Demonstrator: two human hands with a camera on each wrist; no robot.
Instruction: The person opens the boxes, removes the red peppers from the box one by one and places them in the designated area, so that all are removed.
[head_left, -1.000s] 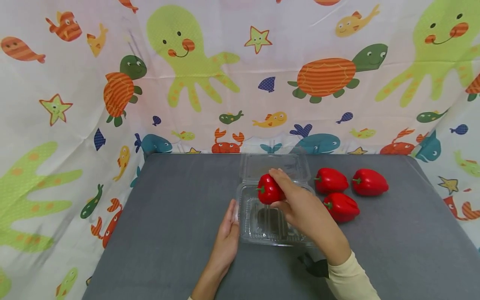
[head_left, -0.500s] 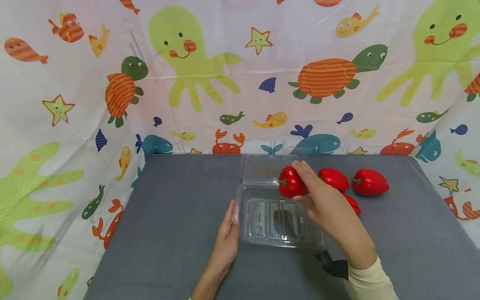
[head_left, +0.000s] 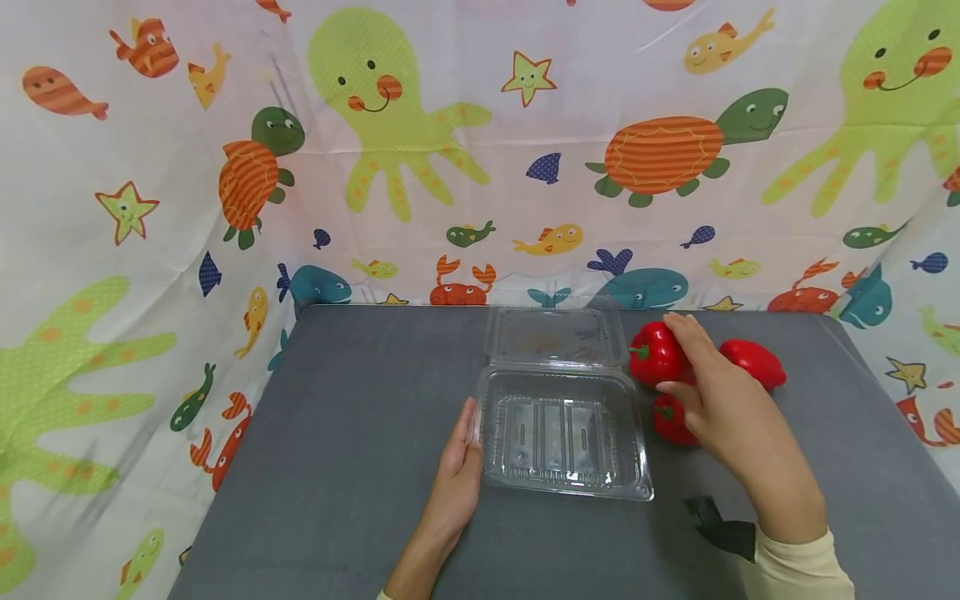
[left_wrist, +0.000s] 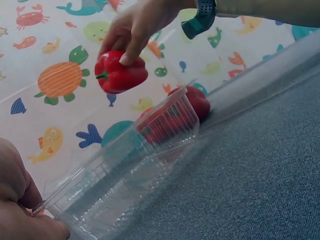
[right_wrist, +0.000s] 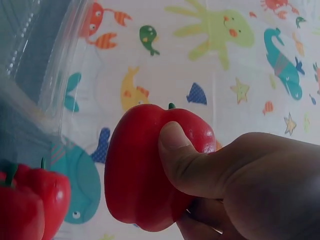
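My right hand [head_left: 738, 417] grips a red bell pepper [head_left: 658, 353] between thumb and fingers, raised off the table to the right of the clear plastic clamshell container [head_left: 566, 483]. In the right wrist view the thumb lies across the side of that pepper [right_wrist: 135, 170], its green stem upward. At the container's left side, my left hand [head_left: 456, 475] pinches the rim, which the left wrist view shows between thumb and fingers. The container stands open with its lid [head_left: 555, 333] folded back, and no pepper lies in it.
More red bell peppers rest on the grey table [head_left: 360, 433] right of the container: one at the back right [head_left: 753, 363], another nearer [head_left: 673, 419], partly behind my right hand. A sea-animal curtain [head_left: 450, 192] rises behind the table.
My right hand has carried the bell pepper rightward, from above the container to over the other peppers. The left hand has stayed on the container's rim.
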